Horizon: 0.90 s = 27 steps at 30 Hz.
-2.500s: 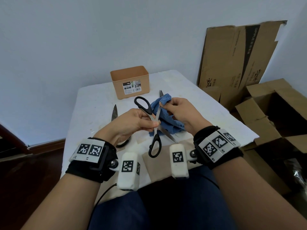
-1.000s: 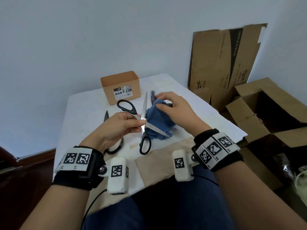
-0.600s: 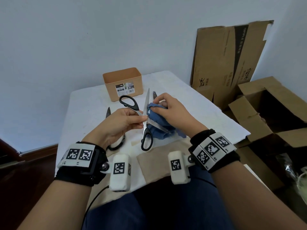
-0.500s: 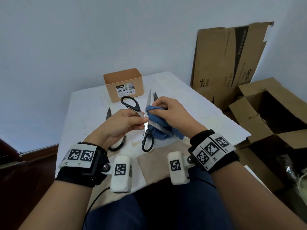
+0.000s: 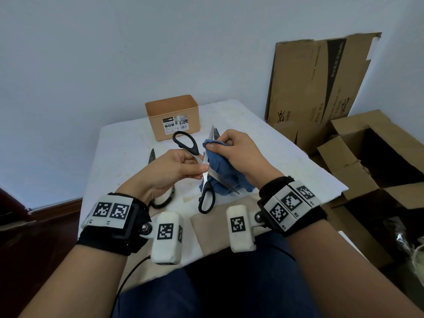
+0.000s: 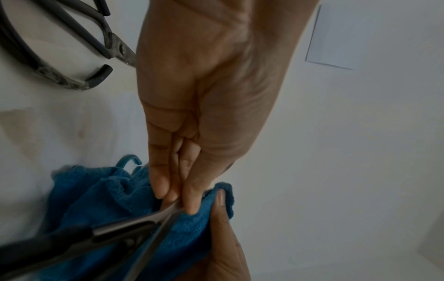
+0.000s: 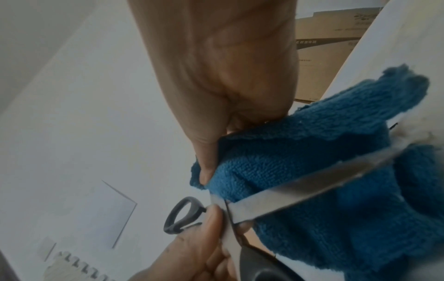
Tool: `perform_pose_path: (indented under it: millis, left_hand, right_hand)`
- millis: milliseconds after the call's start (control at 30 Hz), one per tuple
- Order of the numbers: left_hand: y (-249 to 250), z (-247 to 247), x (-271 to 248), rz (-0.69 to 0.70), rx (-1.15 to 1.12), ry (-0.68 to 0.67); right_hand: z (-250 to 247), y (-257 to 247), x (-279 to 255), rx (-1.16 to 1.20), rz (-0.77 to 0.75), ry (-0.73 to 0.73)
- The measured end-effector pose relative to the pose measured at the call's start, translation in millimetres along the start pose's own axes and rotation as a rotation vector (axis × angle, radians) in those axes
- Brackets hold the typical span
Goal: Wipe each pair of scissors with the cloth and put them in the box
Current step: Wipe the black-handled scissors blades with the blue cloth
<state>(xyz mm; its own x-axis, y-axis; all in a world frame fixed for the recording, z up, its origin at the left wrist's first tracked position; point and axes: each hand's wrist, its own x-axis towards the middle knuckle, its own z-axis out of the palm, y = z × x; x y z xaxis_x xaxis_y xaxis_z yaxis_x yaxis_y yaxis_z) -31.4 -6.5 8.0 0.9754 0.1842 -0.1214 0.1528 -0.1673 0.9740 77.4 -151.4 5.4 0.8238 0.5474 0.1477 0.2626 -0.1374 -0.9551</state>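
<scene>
My left hand (image 5: 199, 168) pinches a black-handled pair of scissors (image 5: 207, 196) at the pivot and holds it spread open above the table. One blade points up and the other slants down to the right. My right hand (image 5: 218, 145) pinches the blue cloth (image 5: 221, 171) around the upright blade. In the right wrist view the cloth (image 7: 312, 171) lies behind the bare lower blade (image 7: 300, 190). The left wrist view shows my fingers (image 6: 165, 188) on the scissors (image 6: 125, 233). The tan box (image 5: 173, 117) stands at the table's far side.
A second pair of scissors (image 5: 161, 200) lies on the white table (image 5: 121, 145) under my left hand and shows dark in the left wrist view (image 6: 72, 47). Another blade tip (image 5: 217, 133) pokes out behind my right hand. Cardboard boxes (image 5: 367, 157) stand to the right.
My right hand has made small shifts with the cloth along the upright blade. My left hand's pinch at the pivot is unchanged, and the scissors stay spread open.
</scene>
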Motion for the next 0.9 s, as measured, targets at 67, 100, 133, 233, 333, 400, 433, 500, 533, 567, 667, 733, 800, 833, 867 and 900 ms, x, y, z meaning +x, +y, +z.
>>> perform_pose_path:
  millis: [67, 100, 133, 233, 333, 400, 433, 500, 533, 567, 667, 733, 800, 833, 867, 900]
  left_hand:
    - [0, 1, -1, -0.013, 0.020, -0.034]
    - [0, 3, -1, -0.020, 0.033, -0.045]
    - [-1, 4, -1, -0.030, 0.035, -0.052]
    - [-1, 7, -3, -0.044, 0.025, -0.051]
    - [0, 6, -5, -0.026, 0.016, -0.052]
    - [-1, 5, -7, -0.021, 0.012, -0.066]
    - [-2, 4, -7, -0.020, 0.009, -0.073]
    - [-4, 2, -8, -0.039, 0.013, -0.082]
    - [-5, 2, -7, -0.039, 0.021, -0.087]
    - [-5, 2, -7, -0.043, 0.025, -0.093]
    - [-6, 0, -9, -0.048, 0.047, -0.093]
    - [-7, -6, -9, -0.058, 0.028, -0.064]
    - [-5, -13, -9, -0.041, 0.024, 0.016]
    - [-4, -16, -8, -0.024, 0.021, 0.078]
    - [-2, -19, -6, -0.005, 0.005, 0.147]
    - [0, -22, -5, 0.011, -0.022, 0.211]
  right_hand:
    - [-2, 1, 1, 0.020, 0.005, 0.025]
    - [-3, 0, 2, 0.021, 0.006, 0.033]
    - [-4, 0, 2, 0.019, 0.007, 0.040]
    - [-7, -2, 4, 0.005, 0.004, 0.057]
    - [-6, -2, 4, 0.012, 0.006, 0.080]
    - [-6, -1, 4, 0.022, 0.008, 0.094]
    - [-6, -1, 5, 0.020, 0.011, 0.099]
    - [-8, -1, 5, 0.011, 0.019, 0.108]
    - [-8, -1, 6, 0.006, 0.022, 0.115]
    - [-9, -1, 6, 0.002, 0.024, 0.123]
    - [-14, 0, 7, -0.019, 0.039, 0.159]
    - [-19, 4, 7, -0.044, 0.071, 0.197]
    - [-24, 8, 7, -0.056, 0.105, 0.227]
    - [-24, 9, 6, -0.049, 0.118, 0.229]
    - [-23, 11, 5, -0.034, 0.128, 0.227]
    - [-21, 11, 5, -0.016, 0.137, 0.220]
